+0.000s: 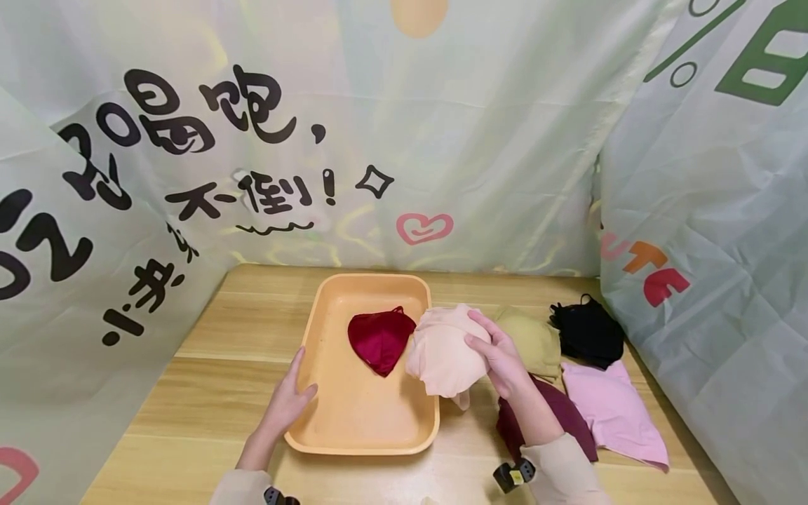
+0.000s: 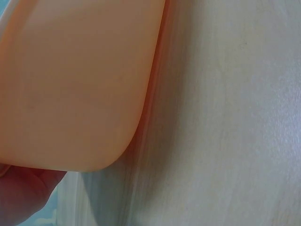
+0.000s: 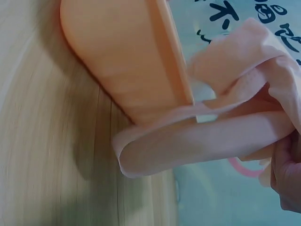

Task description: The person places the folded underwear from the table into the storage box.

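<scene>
Pale garment (image 1: 445,349) in right grip (image 1: 505,359)

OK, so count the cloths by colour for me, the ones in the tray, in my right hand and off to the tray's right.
Red cloth, in the tray: 1
Peach cloth, in your right hand: 1
Yellow cloth: 1
Black cloth: 1
Maroon cloth: 1
Pink cloth: 1
Total: 6
</scene>
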{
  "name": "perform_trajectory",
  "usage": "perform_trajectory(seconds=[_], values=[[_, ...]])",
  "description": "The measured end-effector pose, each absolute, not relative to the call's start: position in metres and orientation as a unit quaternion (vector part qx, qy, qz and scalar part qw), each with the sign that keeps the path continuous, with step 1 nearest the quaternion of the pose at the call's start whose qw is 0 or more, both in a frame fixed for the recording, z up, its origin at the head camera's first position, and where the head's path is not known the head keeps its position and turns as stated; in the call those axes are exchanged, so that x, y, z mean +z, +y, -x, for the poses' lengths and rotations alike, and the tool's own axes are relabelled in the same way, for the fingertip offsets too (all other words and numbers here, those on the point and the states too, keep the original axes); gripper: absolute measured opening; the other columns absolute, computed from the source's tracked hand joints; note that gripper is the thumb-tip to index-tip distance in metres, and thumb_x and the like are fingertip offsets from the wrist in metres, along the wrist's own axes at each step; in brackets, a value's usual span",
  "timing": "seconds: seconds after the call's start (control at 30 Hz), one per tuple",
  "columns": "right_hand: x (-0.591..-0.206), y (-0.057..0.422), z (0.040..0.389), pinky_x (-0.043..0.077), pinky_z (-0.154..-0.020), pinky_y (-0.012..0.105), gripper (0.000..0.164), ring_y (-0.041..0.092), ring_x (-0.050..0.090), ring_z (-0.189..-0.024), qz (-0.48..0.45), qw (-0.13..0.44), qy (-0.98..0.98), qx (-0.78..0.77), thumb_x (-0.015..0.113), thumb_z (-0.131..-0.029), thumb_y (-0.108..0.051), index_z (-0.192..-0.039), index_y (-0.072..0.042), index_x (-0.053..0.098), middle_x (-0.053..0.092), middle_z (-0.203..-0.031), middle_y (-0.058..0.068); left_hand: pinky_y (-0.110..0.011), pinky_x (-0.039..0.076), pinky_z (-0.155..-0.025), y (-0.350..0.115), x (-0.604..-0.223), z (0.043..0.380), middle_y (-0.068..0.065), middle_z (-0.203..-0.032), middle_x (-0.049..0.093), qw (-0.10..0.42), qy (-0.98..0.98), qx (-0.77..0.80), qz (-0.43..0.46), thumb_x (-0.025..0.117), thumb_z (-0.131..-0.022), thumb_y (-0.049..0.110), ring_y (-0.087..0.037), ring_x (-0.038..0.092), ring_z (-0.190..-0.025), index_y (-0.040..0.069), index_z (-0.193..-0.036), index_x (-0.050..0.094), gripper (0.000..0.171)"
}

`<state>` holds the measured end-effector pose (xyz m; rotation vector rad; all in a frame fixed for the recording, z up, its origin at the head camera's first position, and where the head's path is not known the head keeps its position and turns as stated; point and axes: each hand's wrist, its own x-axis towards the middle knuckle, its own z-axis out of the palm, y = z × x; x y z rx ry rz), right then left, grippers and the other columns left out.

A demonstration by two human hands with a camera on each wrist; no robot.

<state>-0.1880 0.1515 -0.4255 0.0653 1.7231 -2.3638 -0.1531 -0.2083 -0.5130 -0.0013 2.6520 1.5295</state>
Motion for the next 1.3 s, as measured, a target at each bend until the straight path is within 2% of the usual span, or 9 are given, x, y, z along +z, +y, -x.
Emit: perform_trajectory(seconds=[0.1,0.23,0.4,0.57,0.73,0.83,0.97,1.23,1.3], values=[[-0.426,0.145,0.188,0.049,-0.077,0.019,0.059,0.003,0.052,-0.098,-0.014,0.112,0.587,-0.802,0.045,-0.088,0.005,-0.143,0.000,0.022,0.018,-0.148,0.012,-0.057,0.023,-0.103,-0.208,-0.513,0.153,-0.026,-0.148,0.010,0.032,0.870,0.492,-0.005,0.052,-0.083,-0.001,-0.045,0.046,-0.112,0.005,-0.147,0.005,0.079],[-0.428,0.138,0.187,0.049,-0.079,0.019,0.060,0.004,0.050,-0.100,-0.009,0.119,0.584,-0.803,0.047,-0.087,0.004,-0.142,0.000,0.023,0.020,-0.148,0.013,-0.058,0.021,-0.103,-0.207,-0.512,0.154,-0.027,-0.148,0.011,0.032,0.871,0.490,-0.002,0.053,-0.083,-0.001,-0.047,0.046,-0.109,0.005,-0.147,0.006,0.080],[-0.433,0.128,0.186,0.049,-0.080,0.021,0.060,0.007,0.050,-0.103,-0.013,0.128,0.582,-0.803,0.049,-0.087,0.003,-0.142,-0.002,0.027,0.022,-0.147,0.014,-0.059,0.019,-0.103,-0.207,-0.512,0.154,-0.026,-0.148,0.011,0.032,0.871,0.490,-0.002,0.053,-0.083,-0.002,-0.049,0.023,-0.127,0.005,-0.147,0.006,0.080],[-0.435,0.119,0.184,0.050,-0.079,0.023,0.059,0.009,0.049,-0.105,-0.005,0.135,0.576,-0.806,0.049,-0.087,0.003,-0.142,-0.001,0.027,0.019,-0.149,0.012,-0.059,0.021,-0.103,-0.207,-0.511,0.155,-0.026,-0.149,0.009,0.036,0.869,0.493,-0.002,0.053,-0.083,-0.002,-0.040,0.054,-0.089,0.007,-0.147,0.006,0.080],[-0.434,0.109,0.182,0.050,-0.080,0.022,0.059,0.014,0.045,-0.111,0.008,0.140,0.569,-0.811,0.048,-0.086,0.005,-0.141,0.001,0.027,0.017,-0.150,0.010,-0.058,0.023,-0.103,-0.207,-0.511,0.155,-0.025,-0.149,0.008,0.046,0.866,0.498,0.004,0.053,-0.083,-0.001,-0.017,0.040,-0.056,0.008,-0.147,0.004,0.081],[-0.436,0.104,0.181,0.049,-0.081,0.023,0.058,0.020,0.038,-0.120,0.010,0.141,0.563,-0.815,0.048,-0.086,0.005,-0.141,0.001,0.028,0.016,-0.151,0.007,-0.058,0.023,-0.103,-0.207,-0.511,0.155,-0.026,-0.148,0.009,0.042,0.868,0.495,0.004,0.053,-0.083,-0.001,-0.033,0.056,-0.078,0.007,-0.147,0.005,0.080],[-0.440,0.097,0.179,0.048,-0.084,0.021,0.058,0.026,0.025,-0.129,0.008,0.142,0.556,-0.819,0.048,-0.085,0.006,-0.140,0.002,0.029,0.013,-0.152,0.006,-0.058,0.020,-0.103,-0.207,-0.511,0.154,-0.026,-0.149,0.009,0.041,0.869,0.494,0.004,0.053,-0.083,-0.001,-0.050,0.038,-0.116,0.008,-0.147,0.005,0.080],[-0.445,0.081,0.173,0.048,-0.083,0.022,0.056,0.020,0.041,-0.115,0.007,0.146,0.576,-0.804,0.053,-0.084,0.003,-0.137,0.001,0.035,0.024,-0.148,0.011,-0.058,0.017,-0.105,-0.208,-0.511,0.153,-0.026,-0.148,0.009,0.039,0.868,0.495,0.000,0.052,-0.083,-0.002,-0.048,0.029,-0.125,0.006,-0.147,0.005,0.079],[-0.447,0.078,0.172,0.047,-0.084,0.023,0.055,0.019,0.043,-0.113,0.008,0.146,0.580,-0.802,0.054,-0.084,0.002,-0.136,0.001,0.037,0.024,-0.148,0.011,-0.058,0.018,-0.105,-0.208,-0.511,0.153,-0.026,-0.149,0.009,0.040,0.868,0.496,0.001,0.052,-0.083,-0.002,-0.049,0.039,-0.114,0.006,-0.147,0.005,0.080]])
